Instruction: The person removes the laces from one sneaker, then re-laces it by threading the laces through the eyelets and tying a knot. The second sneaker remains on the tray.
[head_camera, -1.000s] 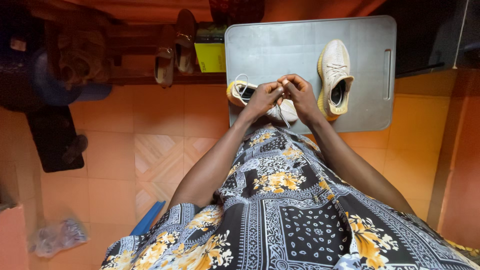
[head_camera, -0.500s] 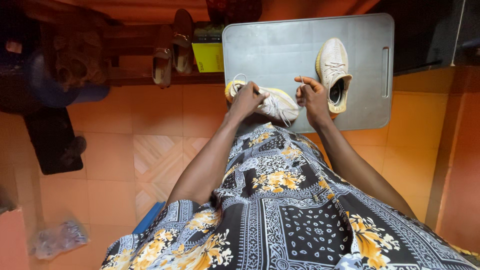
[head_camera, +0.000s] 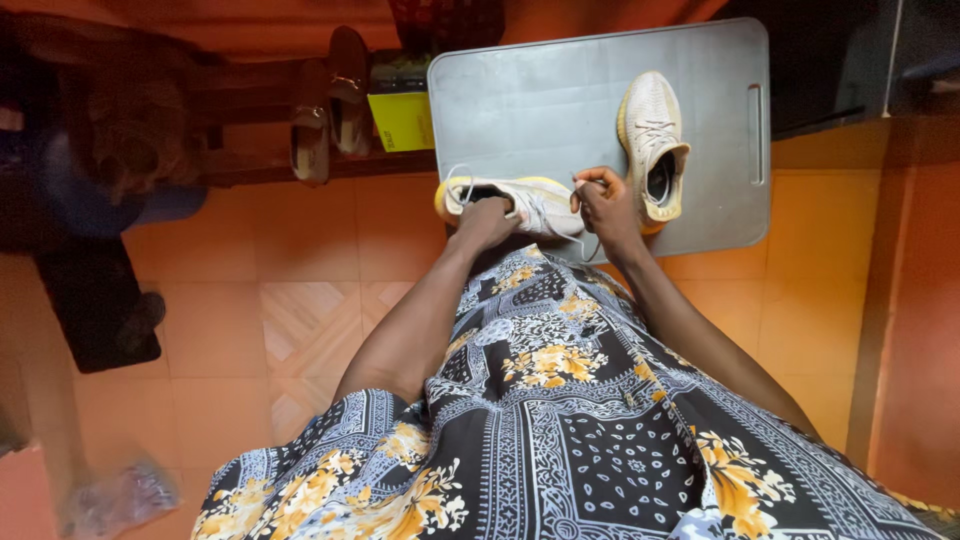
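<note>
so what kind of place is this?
Probably a home, perhaps an entryway: orange tiled floor, a low wooden rack holding brown sandals, and cream knit sneakers on a grey plastic board.

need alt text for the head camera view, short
Seen from above, a person's left hand steadies a cream, yellow-soled sneaker lying on a grey tray while the right hand pinches its white lace. The matching second sneaker sits beside it, above an orange tiled floor.
</note>
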